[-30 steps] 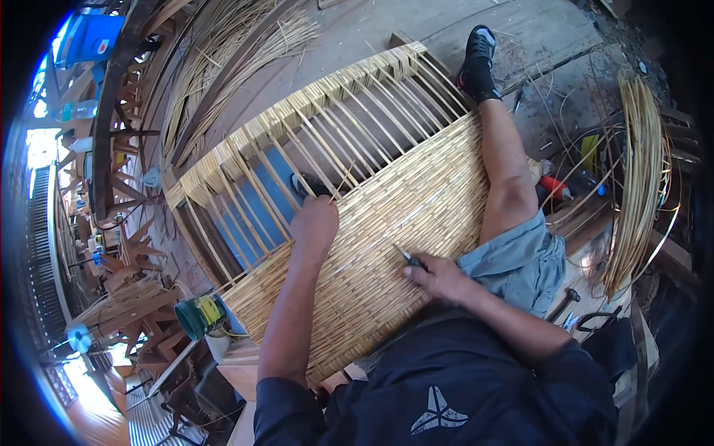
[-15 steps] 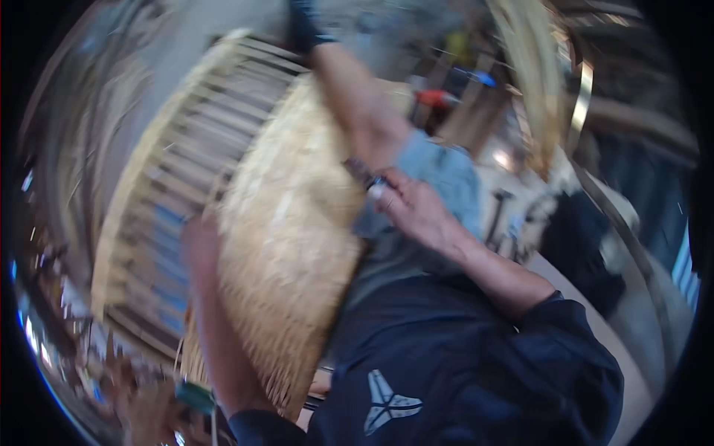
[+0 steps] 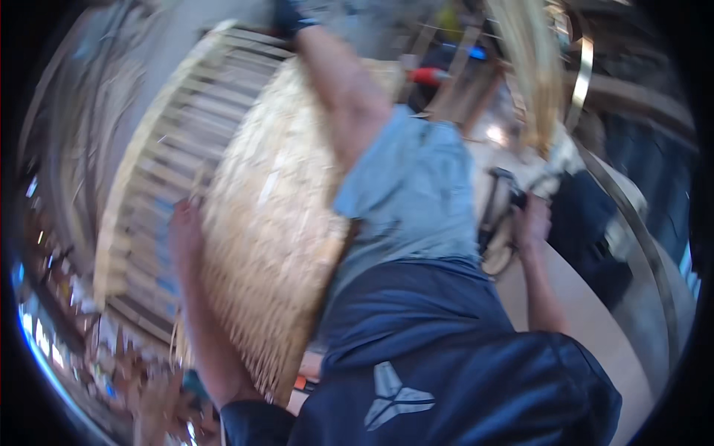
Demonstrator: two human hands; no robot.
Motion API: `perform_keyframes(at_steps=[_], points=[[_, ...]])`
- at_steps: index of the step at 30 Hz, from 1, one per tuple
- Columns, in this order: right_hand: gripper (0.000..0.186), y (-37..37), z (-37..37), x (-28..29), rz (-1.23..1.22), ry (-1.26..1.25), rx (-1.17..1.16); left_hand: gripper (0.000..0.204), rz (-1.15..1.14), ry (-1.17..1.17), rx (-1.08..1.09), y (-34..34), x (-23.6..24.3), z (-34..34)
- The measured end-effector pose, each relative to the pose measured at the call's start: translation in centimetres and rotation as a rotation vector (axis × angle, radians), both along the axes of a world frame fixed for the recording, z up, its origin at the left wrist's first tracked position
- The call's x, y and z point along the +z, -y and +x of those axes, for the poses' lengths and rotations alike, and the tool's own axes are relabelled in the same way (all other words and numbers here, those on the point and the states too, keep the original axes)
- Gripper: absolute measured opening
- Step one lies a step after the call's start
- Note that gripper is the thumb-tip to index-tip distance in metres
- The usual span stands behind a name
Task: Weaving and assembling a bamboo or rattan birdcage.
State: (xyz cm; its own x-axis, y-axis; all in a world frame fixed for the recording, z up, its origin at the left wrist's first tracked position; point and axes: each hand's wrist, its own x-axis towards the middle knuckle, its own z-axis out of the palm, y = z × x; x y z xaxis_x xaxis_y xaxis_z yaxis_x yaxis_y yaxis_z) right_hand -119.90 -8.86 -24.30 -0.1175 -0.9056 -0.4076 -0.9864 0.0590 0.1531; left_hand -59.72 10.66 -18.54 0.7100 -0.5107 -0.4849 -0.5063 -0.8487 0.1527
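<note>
A large curved woven bamboo piece [image 3: 268, 193] lies at my left side, against my outstretched leg. At its left edge is my left hand [image 3: 186, 227], too blurred to show whether its fingers hold that edge. My right hand [image 3: 533, 221] is off to the right, low over a pale board, with its fingers curled. Dark hand tools [image 3: 497, 201] lie right beside those fingers. A dark bit shows at the fingertips, but what the hand grips is hidden by blur.
A slatted bamboo frame [image 3: 141, 178] lies left of the woven piece. The pale board [image 3: 587, 320] reaches along my right side. Long bamboo strips [image 3: 535, 82] stand at the upper right, near a red-handled object [image 3: 428, 76]. Wood scraps [image 3: 141, 386] litter the lower left.
My right hand has swung from above my lap, where it held a short dark-brown tool, right to the tools on the board. My left hand stays by the woven edge.
</note>
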Motion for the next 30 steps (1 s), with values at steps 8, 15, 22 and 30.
perform_keyframes(at_steps=[8, 15, 22, 30], points=[[0.032, -0.7, 24.2, 7.2, 0.892, 1.311, 0.086, 0.018, -0.262, -0.272, -0.096, -2.7, 12.0, -10.2], [0.037, -10.7, 44.9, 10.8, 1.308, 1.629, 0.398, 0.015, -0.429, -0.109, 0.194, -9.4, 15.3, -10.7], [0.025, -14.3, 59.3, 10.2, 1.696, 1.763, -0.02, 0.017, -0.244, 0.349, 0.512, -21.5, 17.2, -6.8], [0.034, -30.2, 68.6, 11.1, 0.798, 1.622, 1.287, 0.026, 0.129, 0.582, 0.349, -23.6, 17.9, -3.2]])
